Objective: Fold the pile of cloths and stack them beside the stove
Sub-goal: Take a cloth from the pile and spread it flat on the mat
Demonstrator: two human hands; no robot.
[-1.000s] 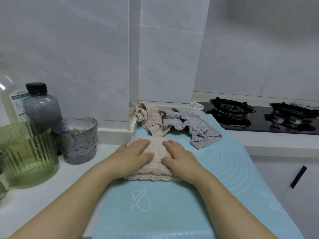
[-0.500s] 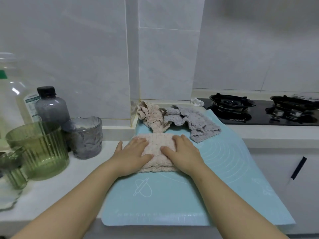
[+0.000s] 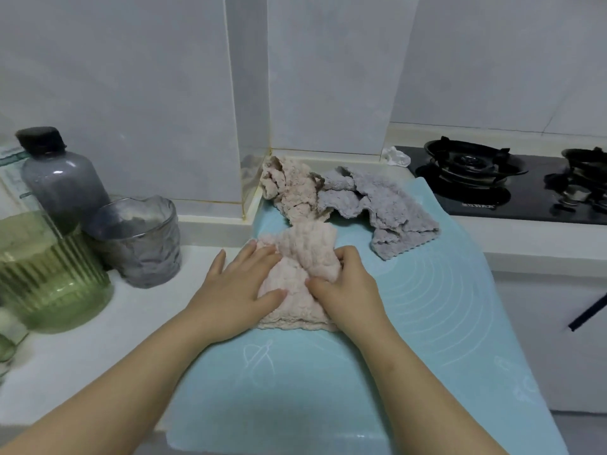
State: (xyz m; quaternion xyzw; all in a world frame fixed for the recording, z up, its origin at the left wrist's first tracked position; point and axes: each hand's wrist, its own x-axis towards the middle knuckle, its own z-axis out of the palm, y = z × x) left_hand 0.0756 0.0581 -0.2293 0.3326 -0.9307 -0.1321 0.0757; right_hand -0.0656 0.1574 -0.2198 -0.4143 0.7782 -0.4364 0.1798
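Head view, single moment. We note the pink cloth (image 3: 300, 257) lying on the blue mat (image 3: 427, 307) close to the mat's left edge, roughly midway between its near and far edges, with both hands on it. The left hand (image 3: 241, 285) lies flat, fingers straight and a little apart, fingertips and thumb pressing on the cloth's left part. We read this as an anchor that keeps the layers from sliding on the smooth mat. The right hand (image 3: 349, 284) has its fingers curled and its thumb drawn in, clamped on a bunch of the cloth's right side. We judge that it is gathering that side to carry it over for a further fold. The cloth is thick and waffle-textured, with a scalloped hem along its near edge. It looks already doubled, and it puckers where the right hand bunches it. It seems soft and limp, so we expect a crease to hold only under pressure. At the mat's far left corner, against the wall, a beige cloth (image 3: 289, 188) and a grey cloth (image 3: 391, 205) lie crumpled and touching, and the beige one reaches the pink cloth's far edge. The stove (image 3: 476, 178) sits at the counter's (image 3: 98, 339) far right, just beside the mat's far right corner, with no folded stack next to it. We judge the task early: one cloth in hand, two waiting
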